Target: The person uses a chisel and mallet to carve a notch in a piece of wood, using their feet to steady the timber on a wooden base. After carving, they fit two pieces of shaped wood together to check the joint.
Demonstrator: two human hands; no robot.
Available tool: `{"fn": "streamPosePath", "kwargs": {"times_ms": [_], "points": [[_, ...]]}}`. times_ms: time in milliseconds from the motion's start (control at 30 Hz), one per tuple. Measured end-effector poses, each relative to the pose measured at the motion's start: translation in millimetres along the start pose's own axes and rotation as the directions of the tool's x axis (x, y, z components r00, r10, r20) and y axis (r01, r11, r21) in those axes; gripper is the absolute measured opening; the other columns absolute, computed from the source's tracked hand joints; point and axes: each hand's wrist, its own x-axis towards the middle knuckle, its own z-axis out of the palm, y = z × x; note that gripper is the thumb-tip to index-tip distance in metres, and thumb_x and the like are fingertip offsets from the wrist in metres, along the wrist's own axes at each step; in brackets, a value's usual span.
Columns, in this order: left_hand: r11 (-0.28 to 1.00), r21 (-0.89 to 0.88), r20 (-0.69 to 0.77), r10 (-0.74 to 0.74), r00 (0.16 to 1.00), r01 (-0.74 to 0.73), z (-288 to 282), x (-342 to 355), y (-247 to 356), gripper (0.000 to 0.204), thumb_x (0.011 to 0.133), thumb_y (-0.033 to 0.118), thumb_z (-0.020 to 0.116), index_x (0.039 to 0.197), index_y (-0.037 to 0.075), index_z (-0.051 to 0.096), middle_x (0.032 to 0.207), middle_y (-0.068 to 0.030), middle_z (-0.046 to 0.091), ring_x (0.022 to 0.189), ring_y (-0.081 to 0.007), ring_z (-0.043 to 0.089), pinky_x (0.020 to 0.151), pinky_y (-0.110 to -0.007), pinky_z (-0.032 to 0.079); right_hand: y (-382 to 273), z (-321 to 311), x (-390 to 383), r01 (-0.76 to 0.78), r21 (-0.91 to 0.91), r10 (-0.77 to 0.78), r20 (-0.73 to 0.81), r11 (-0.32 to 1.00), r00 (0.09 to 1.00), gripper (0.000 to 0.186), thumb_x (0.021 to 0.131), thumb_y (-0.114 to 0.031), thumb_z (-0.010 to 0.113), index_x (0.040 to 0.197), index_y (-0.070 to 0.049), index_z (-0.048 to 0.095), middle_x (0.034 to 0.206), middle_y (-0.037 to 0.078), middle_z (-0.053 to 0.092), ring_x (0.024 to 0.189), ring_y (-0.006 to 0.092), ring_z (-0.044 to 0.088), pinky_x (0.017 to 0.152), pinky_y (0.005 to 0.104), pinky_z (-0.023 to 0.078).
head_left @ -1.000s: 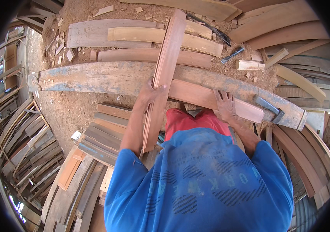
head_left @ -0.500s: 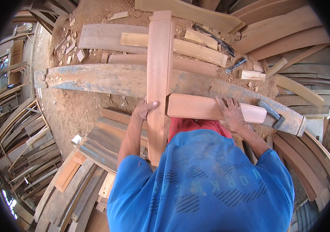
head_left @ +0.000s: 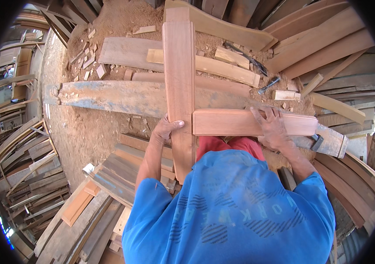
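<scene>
A long, moulded reddish wooden board [head_left: 179, 66] lies lengthwise away from me across a weathered plank. My left hand [head_left: 170, 126] grips its left edge, thumb on top. Against its right side sits the end of a shorter moulded wooden piece [head_left: 227, 122], roughly at a right angle. My right hand [head_left: 273, 127] is wrapped over this shorter piece, fingers across its top face. A hammer [head_left: 317, 141] is partly hidden beneath the right end of the shorter piece.
The weathered plank [head_left: 112, 96] runs left to right under the work. Beyond it are loose boards [head_left: 126, 53], a blue-handled tool [head_left: 269, 85] and wood chips on sawdust. Stacked planks [head_left: 121, 165] stand near left, and curved boards [head_left: 328, 48] fill the far right.
The shorter piece has turned level, its right end rising and covering more of the hammer. Its left end now meets the long board closely, where a dark gap showed before.
</scene>
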Motion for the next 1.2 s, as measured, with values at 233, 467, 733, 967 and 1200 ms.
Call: {"fn": "streamPosePath", "kwargs": {"times_ms": [233, 467, 733, 967, 1200], "points": [[0.970, 0.010, 0.100, 0.239, 0.966, -0.241, 35, 13, 80, 0.071, 0.074, 0.020, 0.087, 0.134, -0.002, 0.058, 0.122, -0.0139, 0.070, 0.108, -0.0247, 0.070, 0.094, -0.039, 0.058, -10, -98, 2, 0.022, -0.206, -0.071, -0.231, 0.978, 0.970, 0.097, 0.062, -0.008, 0.080, 0.153, -0.017, 0.045, 0.135, 0.016, 0.050, 0.125, 0.0400, 0.048, 0.110, 0.0537, 0.039], [0.720, -0.215, 0.207, 0.693, 0.690, -0.659, 87, 24, 147, 0.081, 0.075, 0.032, 0.090, 0.139, -0.002, 0.052, 0.127, -0.0160, 0.065, 0.115, -0.0300, 0.067, 0.098, -0.044, 0.057, -59, -238, -24, -0.040, -0.417, -0.185, -0.484, 0.908, 0.855, 0.091, 0.061, 0.006, 0.075, 0.146, -0.020, 0.055, 0.130, 0.012, 0.054, 0.125, 0.0372, 0.049, 0.113, 0.0512, 0.039], [0.560, -0.158, 0.045, 0.827, 0.560, -0.813, 99, 27, 120, 0.073, 0.092, 0.030, 0.078, 0.148, 0.002, 0.039, 0.133, -0.0169, 0.060, 0.124, -0.0312, 0.061, 0.105, -0.046, 0.052, -59, -227, -45, -0.093, -0.395, -0.086, -0.412, 0.914, 0.907, 0.097, 0.061, -0.004, 0.079, 0.151, -0.017, 0.048, 0.128, 0.014, 0.056, 0.122, 0.0363, 0.050, 0.111, 0.0501, 0.038], [0.572, 0.027, -0.433, 0.746, 0.506, -0.820, 27, 59, 95, 0.051, 0.101, 0.028, 0.068, 0.135, 0.000, 0.043, 0.123, -0.0181, 0.062, 0.110, -0.0279, 0.065, 0.093, -0.042, 0.058, -26, -124, -42, -0.152, -0.140, 0.134, -0.132, 0.978, 0.982, 0.101, 0.060, -0.014, 0.084, 0.153, -0.011, 0.044, 0.135, 0.018, 0.053, 0.123, 0.0398, 0.052, 0.110, 0.0501, 0.040], [0.748, -0.033, -0.683, 0.468, 0.561, -0.663, -8, 109, 5, 0.042, 0.101, 0.028, 0.069, 0.121, 0.002, 0.043, 0.110, -0.0159, 0.061, 0.095, -0.0244, 0.066, 0.082, -0.038, 0.059, -12, -63, -26, -0.168, -0.019, 0.167, -0.011, 0.986, 0.986, 0.101, 0.061, -0.012, 0.082, 0.154, -0.011, 0.043, 0.138, 0.019, 0.051, 0.125, 0.0424, 0.052, 0.109, 0.0520, 0.042]]}}
